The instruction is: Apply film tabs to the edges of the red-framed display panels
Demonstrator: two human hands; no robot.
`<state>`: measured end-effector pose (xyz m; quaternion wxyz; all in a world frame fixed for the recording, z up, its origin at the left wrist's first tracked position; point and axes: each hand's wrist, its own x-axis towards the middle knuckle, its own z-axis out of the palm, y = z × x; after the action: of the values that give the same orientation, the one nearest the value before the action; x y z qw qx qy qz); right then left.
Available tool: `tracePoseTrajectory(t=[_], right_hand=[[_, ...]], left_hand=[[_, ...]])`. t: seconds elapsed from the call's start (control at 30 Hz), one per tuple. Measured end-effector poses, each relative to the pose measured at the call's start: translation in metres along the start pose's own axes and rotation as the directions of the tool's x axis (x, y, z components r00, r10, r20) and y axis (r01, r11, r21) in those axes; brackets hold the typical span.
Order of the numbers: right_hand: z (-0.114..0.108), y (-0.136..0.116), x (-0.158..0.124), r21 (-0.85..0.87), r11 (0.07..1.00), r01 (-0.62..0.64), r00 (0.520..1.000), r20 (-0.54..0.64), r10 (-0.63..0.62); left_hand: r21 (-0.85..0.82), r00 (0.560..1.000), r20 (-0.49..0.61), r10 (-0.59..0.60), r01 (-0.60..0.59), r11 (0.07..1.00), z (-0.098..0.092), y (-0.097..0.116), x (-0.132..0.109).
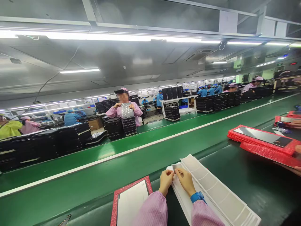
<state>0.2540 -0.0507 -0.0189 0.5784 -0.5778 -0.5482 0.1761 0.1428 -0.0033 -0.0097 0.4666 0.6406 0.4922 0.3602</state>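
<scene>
My left hand has its fingers pinched at the far end of a stack of long white backing sheets. Close beside it, my right hand, with a blue wristband, pinches a small grey film sticker at that same end. Part of the sticker is hidden by my fingers. Along the right of the stack lies a long sheet of grey rectangular stickers. Left of my hands, a flat panel with a white face rests on red bubble wrap.
A green conveyor belt with a white edge strip runs across in front. Dark panels on red bubble wrap are piled at right, near another person's hand. Across the belt, a worker in pink holds a clear bag beside black stacks.
</scene>
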Motion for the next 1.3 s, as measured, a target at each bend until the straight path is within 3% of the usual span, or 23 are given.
tracePoseTrajectory(t=[0.27,0.53,0.63,0.77,0.9,1.13,1.3], right_hand=[[-0.002,0.0,0.0,0.169,0.982,-0.088,0.995,-0.034,0.096],[-0.003,0.003,0.003,0.19,0.977,-0.101,0.994,-0.025,0.108],[-0.003,0.004,0.003,0.16,0.98,-0.119,0.99,-0.056,0.129],[-0.013,-0.005,0.007,0.099,0.985,-0.144,0.979,-0.129,0.156],[-0.04,-0.023,0.018,0.031,0.989,-0.144,0.968,-0.201,0.148],[-0.098,-0.072,0.028,-0.062,0.986,-0.157,0.895,-0.431,0.116],[-0.107,-0.12,0.001,-0.122,0.992,-0.032,0.937,-0.348,-0.013]], left_hand=[[-0.093,0.992,0.116,0.042,-0.031,0.995,0.007,0.005,-0.002],[-0.05,0.987,0.153,-0.053,0.062,0.997,0.01,-0.003,0.004],[0.021,0.991,0.089,-0.096,0.095,0.995,0.008,-0.007,0.003],[0.156,0.989,-0.099,-0.112,0.126,0.98,0.006,-0.009,-0.002],[0.27,0.971,-0.205,-0.127,0.181,0.946,0.008,-0.005,-0.006],[0.326,0.958,-0.239,-0.157,0.231,0.917,0.005,0.015,-0.012],[0.249,0.974,-0.223,-0.036,0.092,0.964,-0.016,0.041,-0.025]])
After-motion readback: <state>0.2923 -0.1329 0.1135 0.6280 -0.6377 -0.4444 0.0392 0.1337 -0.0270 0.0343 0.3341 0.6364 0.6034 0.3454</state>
